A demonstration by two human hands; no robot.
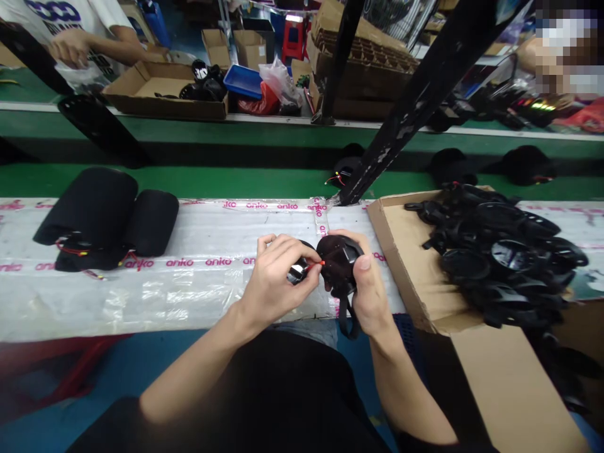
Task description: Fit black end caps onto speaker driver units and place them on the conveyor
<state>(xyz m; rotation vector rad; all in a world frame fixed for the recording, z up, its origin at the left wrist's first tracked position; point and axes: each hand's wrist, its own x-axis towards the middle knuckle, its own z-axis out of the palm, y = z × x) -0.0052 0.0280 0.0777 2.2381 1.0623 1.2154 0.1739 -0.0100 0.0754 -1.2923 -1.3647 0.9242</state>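
Several "anko" prints (pixel 180 262), left fingers (pixel 306 251) pinching red wire (pixel 322 262), right fingers (pixel 363 267) gripping black housing (pixel 337 259)

The left fingers (pixel 302 252) pinch a red wire (pixel 317 265) at a rounded black part (pixel 337 259) gripped by the right fingers (pixel 363 267).

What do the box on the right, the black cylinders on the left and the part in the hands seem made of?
Box: dull brown cardboard, by its plain tan surface. Black cylinders: matte, perhaps fabric or foam, as they show little glare. Held part: probably black plastic, somewhat glossy, given its highlights.
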